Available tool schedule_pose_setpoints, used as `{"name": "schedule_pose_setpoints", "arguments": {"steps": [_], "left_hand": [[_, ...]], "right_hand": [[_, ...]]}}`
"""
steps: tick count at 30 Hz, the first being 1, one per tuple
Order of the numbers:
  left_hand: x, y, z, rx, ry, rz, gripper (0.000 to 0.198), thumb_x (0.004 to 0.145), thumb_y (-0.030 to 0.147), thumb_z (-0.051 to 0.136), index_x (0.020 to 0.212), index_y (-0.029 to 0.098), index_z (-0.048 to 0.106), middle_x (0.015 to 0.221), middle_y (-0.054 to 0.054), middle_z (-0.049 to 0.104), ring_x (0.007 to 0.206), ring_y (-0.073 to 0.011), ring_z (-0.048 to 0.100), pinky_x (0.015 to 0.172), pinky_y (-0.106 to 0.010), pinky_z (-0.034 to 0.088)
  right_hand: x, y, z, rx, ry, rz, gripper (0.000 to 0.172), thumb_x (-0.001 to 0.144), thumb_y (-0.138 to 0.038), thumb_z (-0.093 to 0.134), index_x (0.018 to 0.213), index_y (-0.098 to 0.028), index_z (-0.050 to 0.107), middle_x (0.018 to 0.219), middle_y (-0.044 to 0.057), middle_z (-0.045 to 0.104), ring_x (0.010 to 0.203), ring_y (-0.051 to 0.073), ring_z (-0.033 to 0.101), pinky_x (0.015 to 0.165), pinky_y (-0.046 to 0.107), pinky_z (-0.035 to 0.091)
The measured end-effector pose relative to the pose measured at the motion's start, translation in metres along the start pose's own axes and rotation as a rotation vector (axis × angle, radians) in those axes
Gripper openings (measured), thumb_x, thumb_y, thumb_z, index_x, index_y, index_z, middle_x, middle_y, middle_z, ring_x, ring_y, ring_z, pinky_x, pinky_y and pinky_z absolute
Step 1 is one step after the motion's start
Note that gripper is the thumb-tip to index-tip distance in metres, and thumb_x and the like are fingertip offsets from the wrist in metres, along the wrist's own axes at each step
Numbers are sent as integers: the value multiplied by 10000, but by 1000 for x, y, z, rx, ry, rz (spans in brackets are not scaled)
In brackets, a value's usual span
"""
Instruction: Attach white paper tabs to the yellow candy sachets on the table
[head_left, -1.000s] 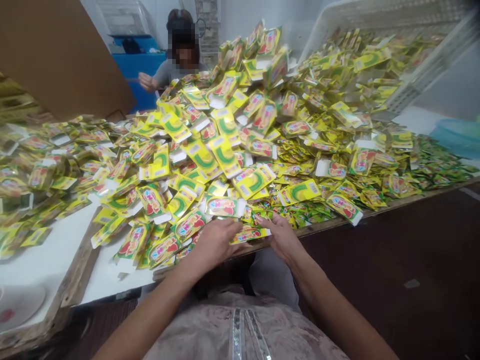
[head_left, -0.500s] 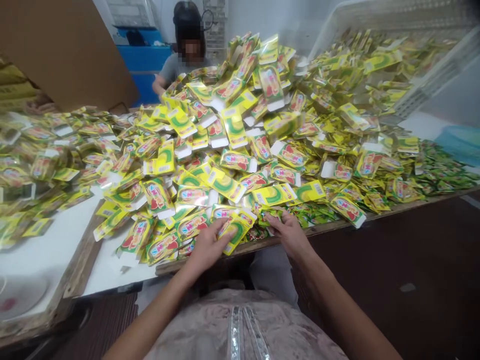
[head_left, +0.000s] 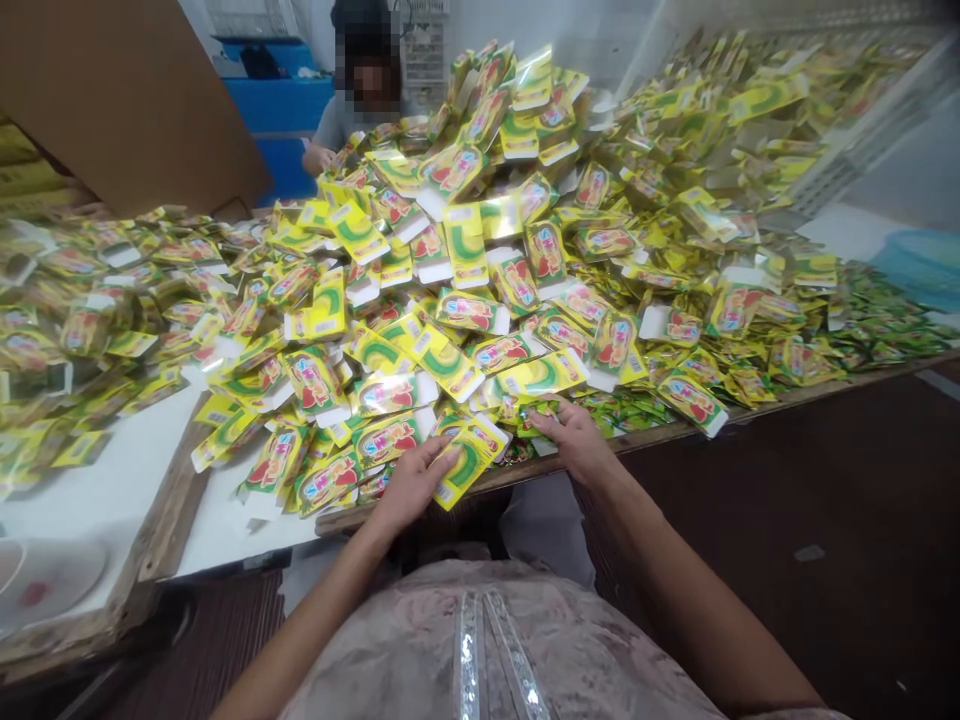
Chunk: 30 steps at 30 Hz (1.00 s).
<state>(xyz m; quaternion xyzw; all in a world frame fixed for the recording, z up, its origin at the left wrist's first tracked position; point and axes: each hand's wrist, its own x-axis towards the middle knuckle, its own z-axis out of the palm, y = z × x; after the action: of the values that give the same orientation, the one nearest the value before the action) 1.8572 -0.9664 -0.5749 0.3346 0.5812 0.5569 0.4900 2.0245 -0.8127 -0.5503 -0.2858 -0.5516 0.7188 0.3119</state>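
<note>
At the counter's [head_left: 247,520] near edge, low in the frame, the left hand [head_left: 409,487] now grips a yellow-green carton [head_left: 466,462] lifted clear of the heap [head_left: 525,250] since a second ago; the right hand [head_left: 576,443], fingers spread open, presses packets just beside it.

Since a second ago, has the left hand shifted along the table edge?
Yes. The left hand pulled back from the pile toward the table edge, now gripping a yellow-green flat carton overhanging it.
</note>
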Motion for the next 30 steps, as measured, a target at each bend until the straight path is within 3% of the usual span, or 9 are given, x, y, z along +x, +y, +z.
{"name": "schedule_pose_setpoints", "arguments": {"steps": [4, 7, 10, 13, 17, 21, 23, 26, 30], "left_hand": [[-13, 9, 8, -340, 16, -94, 509, 716, 488, 681, 1119, 186, 600, 931, -58, 686, 697, -159, 631, 648, -252, 501], [-29, 8, 12, -384, -53, -159, 488, 707, 471, 701, 1129, 267, 565, 967, -24, 659, 635, -117, 595, 604, -225, 477], [-40, -2, 12, -159, -251, -184, 430, 746, 520, 646, 1081, 252, 617, 940, -30, 643, 776, -156, 604, 702, -252, 466], [-43, -3, 13, 192, -466, -64, 497, 721, 608, 617, 1025, 222, 692, 956, -59, 619, 908, -210, 572, 800, -295, 429], [-42, 24, 18, 549, -583, 61, 572, 550, 641, 726, 941, 224, 739, 931, -65, 625, 873, -228, 558, 762, -286, 404], [-41, 53, 22, 644, -707, -75, 528, 616, 528, 743, 1062, 252, 684, 933, -28, 684, 802, -198, 581, 681, -243, 398], [-40, 53, 23, 584, -680, -83, 437, 713, 482, 678, 1078, 243, 656, 934, -13, 683, 789, -181, 579, 665, -230, 397], [-37, 36, 23, 472, -483, -20, 309, 804, 452, 579, 955, 193, 657, 848, -13, 661, 762, -165, 566, 669, -229, 404], [-33, 13, 24, 148, -222, -76, 393, 761, 500, 618, 956, 158, 624, 846, -40, 671, 744, -174, 599, 696, -269, 461]], "right_hand": [[-7, 11, -2, -20, -17, 33, 315, 606, -316, 786, 877, -214, 662, 845, -16, 699, 785, 156, 622, 781, 296, 475], [-18, 16, -6, -62, -13, 28, 297, 603, -305, 781, 856, -202, 664, 815, -14, 695, 772, 150, 614, 748, 277, 474], [-28, 16, -14, -84, -57, 61, 270, 617, -302, 757, 847, -188, 671, 779, -9, 690, 750, 153, 615, 730, 275, 478], [-31, 9, -26, -100, -119, 125, 228, 628, -306, 723, 805, -170, 675, 699, -14, 672, 678, 149, 609, 672, 266, 479], [-27, -6, -44, -159, -297, 242, 172, 601, -253, 715, 734, -153, 673, 657, -21, 651, 624, 123, 582, 626, 235, 466], [-28, -17, -52, -138, -327, 273, 209, 595, -253, 733, 768, -152, 671, 714, -12, 662, 638, 111, 579, 623, 218, 458], [-34, -20, -51, -116, -234, 206, 220, 611, -270, 752, 782, -166, 659, 686, -25, 641, 592, 92, 549, 557, 192, 426], [-44, -23, -40, 4, -22, 53, 236, 652, -323, 756, 814, -192, 646, 655, -39, 599, 563, 82, 513, 512, 183, 392], [-51, -21, -17, 43, 74, -25, 273, 643, -349, 769, 850, -214, 650, 696, -33, 600, 603, 103, 521, 548, 213, 420]]}}
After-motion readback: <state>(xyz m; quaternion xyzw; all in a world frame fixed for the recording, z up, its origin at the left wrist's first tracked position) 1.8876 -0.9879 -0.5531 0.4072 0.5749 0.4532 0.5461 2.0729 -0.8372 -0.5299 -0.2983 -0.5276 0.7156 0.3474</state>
